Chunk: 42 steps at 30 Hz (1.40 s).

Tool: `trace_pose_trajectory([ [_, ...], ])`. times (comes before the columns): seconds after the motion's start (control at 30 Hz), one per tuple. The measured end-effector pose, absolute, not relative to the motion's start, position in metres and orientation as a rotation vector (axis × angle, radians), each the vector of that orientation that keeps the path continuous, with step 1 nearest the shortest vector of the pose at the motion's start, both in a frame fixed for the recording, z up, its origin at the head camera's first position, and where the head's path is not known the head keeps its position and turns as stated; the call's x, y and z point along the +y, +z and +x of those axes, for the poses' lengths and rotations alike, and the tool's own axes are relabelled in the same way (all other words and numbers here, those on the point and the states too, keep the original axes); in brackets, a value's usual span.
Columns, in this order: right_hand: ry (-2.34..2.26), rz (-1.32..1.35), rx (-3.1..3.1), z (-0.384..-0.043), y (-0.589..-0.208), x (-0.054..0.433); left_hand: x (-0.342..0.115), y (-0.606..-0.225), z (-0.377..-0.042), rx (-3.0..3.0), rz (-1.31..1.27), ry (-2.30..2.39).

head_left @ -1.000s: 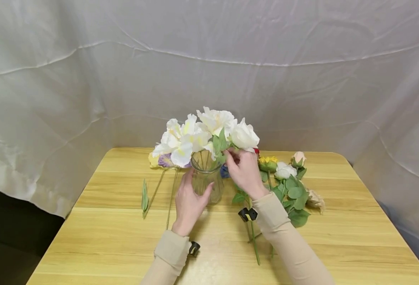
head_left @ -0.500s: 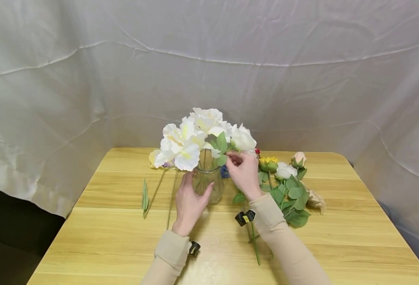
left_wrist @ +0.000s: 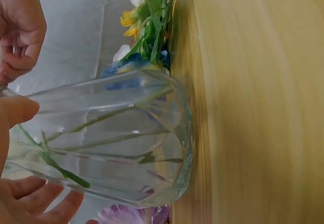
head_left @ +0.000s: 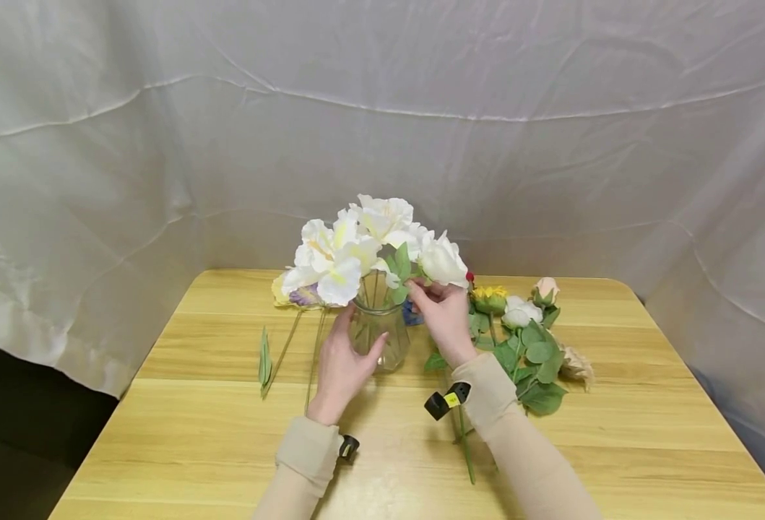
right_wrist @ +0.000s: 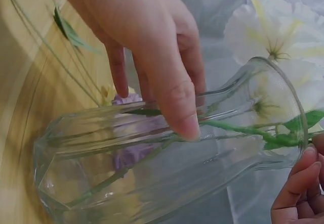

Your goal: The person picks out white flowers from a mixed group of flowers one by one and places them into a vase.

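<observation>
My left hand (head_left: 343,365) holds a clear glass vase (head_left: 391,347) that stands upright on the table, thumb and fingers round its sides. At the rim, my right hand (head_left: 446,318) pinches the leafy green stem of a white rose (head_left: 443,261). In the left wrist view, the rose's cut stem (left_wrist: 66,171) hangs inside the vase, above its bottom. White irises (head_left: 330,267) lean out of the vase to the left and back, their thin stems (left_wrist: 116,140) reaching down into the glass. The right fingertips (right_wrist: 309,158) touch or nearly touch the rim.
Left of the vase lie a purple and yellow iris (head_left: 304,295) and a long green leaf (head_left: 264,357). On the right are a sunflower (head_left: 489,297), a white rose (head_left: 521,312), a pale pink rose (head_left: 545,290) and a beige flower (head_left: 576,367). A blue flower (head_left: 411,314) lies behind the vase.
The white rose has come down slightly toward the rim, with my right hand still pinching its stem. The irises shifted to the right, then slightly back. My left hand stays on the vase.
</observation>
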State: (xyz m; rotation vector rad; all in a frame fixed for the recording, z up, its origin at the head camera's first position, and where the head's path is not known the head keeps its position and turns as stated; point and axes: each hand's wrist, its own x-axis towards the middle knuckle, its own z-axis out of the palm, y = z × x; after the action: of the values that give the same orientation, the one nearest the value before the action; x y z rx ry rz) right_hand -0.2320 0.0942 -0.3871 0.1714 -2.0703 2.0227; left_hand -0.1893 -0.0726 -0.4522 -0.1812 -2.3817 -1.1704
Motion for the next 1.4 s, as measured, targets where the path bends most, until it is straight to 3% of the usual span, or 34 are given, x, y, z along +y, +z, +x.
trace_pose_trajectory([
  [0.3, 1.955, 0.166, -2.075, -0.234, -0.386, 0.096, -0.071, -0.452, -0.191, -2.407, -0.166, -1.098],
  [0.67, 1.95, 0.085, -2.258, -0.237, -0.378, 0.095, -0.087, -0.447, -0.196, -2.483, -0.35, -1.21],
  [1.13, 2.481, 0.115, -1.923, -0.236, -0.391, 0.093, -0.104, -0.443, -0.194, -2.632, -0.464, -1.237],
  [1.4, 2.716, -0.018, -1.805, -0.233, -0.388, 0.093, -0.104, -0.444, -0.195, -2.653, -0.462, -1.202],
])
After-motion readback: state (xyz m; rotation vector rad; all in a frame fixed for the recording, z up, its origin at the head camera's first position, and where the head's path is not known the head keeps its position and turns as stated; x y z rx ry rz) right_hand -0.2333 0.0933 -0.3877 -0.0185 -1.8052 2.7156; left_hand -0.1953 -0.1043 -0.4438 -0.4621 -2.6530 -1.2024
